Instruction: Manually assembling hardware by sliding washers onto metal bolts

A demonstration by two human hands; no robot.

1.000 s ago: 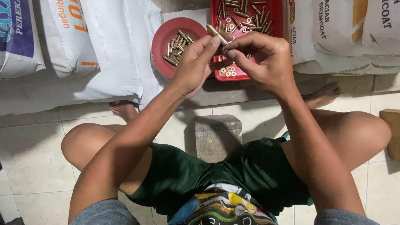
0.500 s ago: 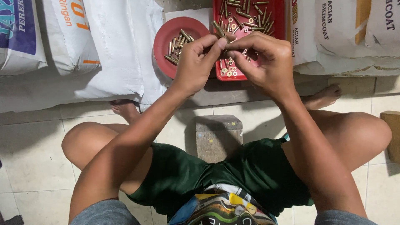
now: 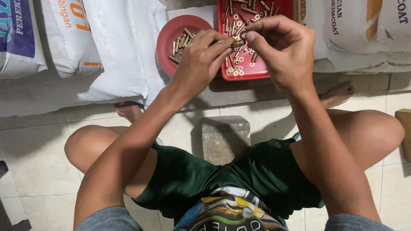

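Observation:
My left hand (image 3: 201, 64) and my right hand (image 3: 282, 51) meet over the red rectangular tray (image 3: 250, 73). Both pinch one small brass bolt (image 3: 236, 43) between their fingertips; my right thumb and finger press on its end. The tray holds several brass bolts and small ring washers (image 3: 238, 68). To its left a red round plate (image 3: 171, 34) carries several more brass bolts (image 3: 180, 42). Whether a washer is on the held bolt cannot be told.
White filled sacks (image 3: 107, 51) lie at the left and more sacks (image 3: 359, 34) at the right. A grey block (image 3: 225, 137) stands on the tiled floor between my bare knees. A wooden piece (image 3: 404, 128) shows at the right edge.
Both hands stayed together over the tray, shifting slightly as the fingers worked the small brass bolt. Trays and sacks stayed put.

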